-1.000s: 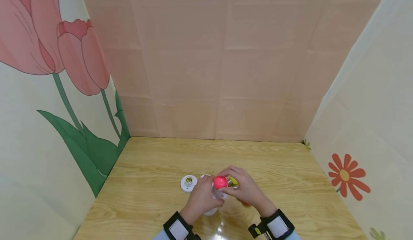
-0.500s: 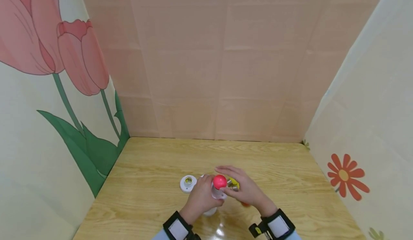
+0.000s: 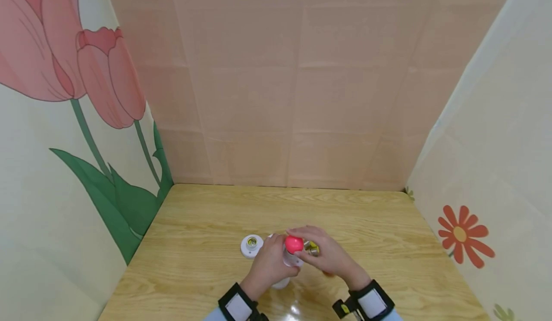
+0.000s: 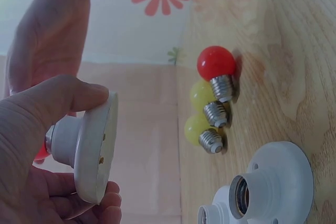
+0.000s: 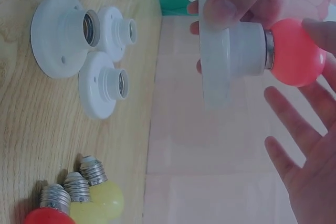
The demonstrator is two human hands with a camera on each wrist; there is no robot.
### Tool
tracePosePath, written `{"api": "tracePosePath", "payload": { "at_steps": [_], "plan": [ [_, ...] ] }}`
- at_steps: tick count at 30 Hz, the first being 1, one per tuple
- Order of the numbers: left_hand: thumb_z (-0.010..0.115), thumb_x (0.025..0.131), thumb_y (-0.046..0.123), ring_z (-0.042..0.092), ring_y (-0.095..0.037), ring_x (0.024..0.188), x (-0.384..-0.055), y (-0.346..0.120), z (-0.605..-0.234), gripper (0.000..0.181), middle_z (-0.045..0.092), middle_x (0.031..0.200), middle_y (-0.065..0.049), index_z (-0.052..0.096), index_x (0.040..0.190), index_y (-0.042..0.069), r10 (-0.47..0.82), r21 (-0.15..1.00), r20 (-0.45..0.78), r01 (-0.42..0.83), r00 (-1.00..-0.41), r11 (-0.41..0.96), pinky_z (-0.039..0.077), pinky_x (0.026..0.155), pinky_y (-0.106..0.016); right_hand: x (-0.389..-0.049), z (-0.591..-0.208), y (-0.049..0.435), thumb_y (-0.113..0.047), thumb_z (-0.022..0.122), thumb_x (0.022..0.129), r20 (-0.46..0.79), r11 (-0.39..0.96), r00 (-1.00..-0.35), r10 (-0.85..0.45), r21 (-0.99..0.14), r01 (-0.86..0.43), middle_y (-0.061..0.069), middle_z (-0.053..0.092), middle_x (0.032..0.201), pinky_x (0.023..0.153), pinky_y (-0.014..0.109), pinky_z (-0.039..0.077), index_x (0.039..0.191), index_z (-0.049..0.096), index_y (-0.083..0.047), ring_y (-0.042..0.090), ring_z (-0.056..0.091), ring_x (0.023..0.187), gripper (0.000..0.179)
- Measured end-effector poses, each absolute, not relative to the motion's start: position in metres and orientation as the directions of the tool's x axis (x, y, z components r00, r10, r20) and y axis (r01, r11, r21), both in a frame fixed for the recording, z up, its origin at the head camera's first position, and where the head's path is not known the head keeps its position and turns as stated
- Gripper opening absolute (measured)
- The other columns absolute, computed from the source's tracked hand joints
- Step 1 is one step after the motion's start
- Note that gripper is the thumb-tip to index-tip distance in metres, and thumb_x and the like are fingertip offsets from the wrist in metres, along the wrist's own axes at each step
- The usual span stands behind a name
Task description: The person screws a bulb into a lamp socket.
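Above the table, my left hand (image 3: 269,263) grips a white lamp holder (image 5: 247,51) by its round base, thumb on one side and fingers on the other. A red light bulb (image 5: 299,53) sits in the holder's mouth, with a thin ring of its metal cap showing. My right hand (image 3: 327,254) has thumb and fingertips on either side of the red globe, while its other fingers are spread apart in the right wrist view. In the left wrist view the holder's underside (image 4: 102,150) shows, and the bulb is mostly hidden behind my left hand.
Three more white lamp holders stand on the wooden table, one large in front (image 5: 58,35) and two beside it (image 5: 113,32). Lying in a row are another red bulb (image 4: 215,62) and two yellow bulbs (image 4: 201,95). Patterned cloth walls enclose the table.
My right fingers loosened off the red bulb half a second ago and now lie against it again. The left hand and the lamp holder have stayed in place.
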State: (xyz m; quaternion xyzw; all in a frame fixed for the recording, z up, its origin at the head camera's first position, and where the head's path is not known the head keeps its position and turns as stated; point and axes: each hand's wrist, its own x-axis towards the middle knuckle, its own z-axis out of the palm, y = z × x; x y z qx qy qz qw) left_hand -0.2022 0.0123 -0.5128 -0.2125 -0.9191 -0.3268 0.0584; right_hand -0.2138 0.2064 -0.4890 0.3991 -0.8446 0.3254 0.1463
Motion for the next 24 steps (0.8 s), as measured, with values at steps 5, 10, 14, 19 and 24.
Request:
{"api": "tracePosePath", "payload": {
  "at_steps": [5,10,14,19,24],
  "plan": [
    [0.086,0.058,0.037,0.055,-0.015,0.096,-0.2014,0.0130,-0.5133,0.077,0.064,0.103,0.002,0.059,0.126,0.013,0.349,0.580,0.251,0.429,-0.903,0.693,0.049,0.080,-0.032,-0.2151,-0.4883,0.2033,-0.031,0.078,0.080,0.503,0.507,-0.672,-0.544,-0.441,-0.741,-0.014,0.066,0.115,0.092,0.042,0.047,0.119,0.065,-0.023,0.009,0.060,0.108,0.042],
    [0.087,0.057,0.036,0.055,-0.015,0.095,-0.2001,0.0131,-0.5126,0.075,0.064,0.102,0.002,0.060,0.124,0.014,0.342,0.577,0.253,0.425,-0.905,0.697,0.049,0.078,-0.031,-0.2158,-0.4888,0.2006,-0.033,0.080,0.078,0.490,0.526,-0.694,-0.527,-0.453,-0.720,-0.021,0.064,0.108,0.088,0.037,0.047,0.115,0.066,-0.027,0.002,0.060,0.101,0.039],
    [0.087,0.057,0.036,0.056,-0.015,0.093,-0.1991,0.0128,-0.5129,0.070,0.064,0.100,0.002,0.062,0.118,0.012,0.342,0.565,0.271,0.436,-0.900,0.701,0.050,0.075,-0.029,-0.2156,-0.4888,0.2003,-0.032,0.080,0.078,0.491,0.521,-0.690,-0.531,-0.454,-0.723,-0.018,0.065,0.110,0.087,0.037,0.049,0.116,0.066,-0.023,0.004,0.061,0.102,0.042],
    [0.087,0.056,0.035,0.056,-0.016,0.092,-0.2002,0.0124,-0.5125,0.068,0.064,0.099,0.001,0.062,0.114,0.010,0.342,0.565,0.280,0.441,-0.897,0.697,0.049,0.078,-0.031,-0.2126,-0.4872,0.2023,-0.034,0.078,0.081,0.463,0.525,-0.702,-0.541,-0.466,-0.712,-0.009,0.058,0.132,0.095,0.047,0.049,0.133,0.056,-0.029,0.016,0.055,0.121,0.057],
    [0.087,0.057,0.036,0.056,-0.016,0.093,-0.2018,0.0109,-0.5131,0.068,0.063,0.099,0.000,0.062,0.114,0.008,0.349,0.555,0.287,0.452,-0.892,0.698,0.048,0.082,-0.032,-0.2148,-0.4873,0.2048,-0.030,0.073,0.086,0.467,0.475,-0.663,-0.585,-0.465,-0.747,0.000,0.057,0.137,0.097,0.050,0.046,0.138,0.054,-0.023,0.022,0.054,0.124,0.056]
  ]
}}
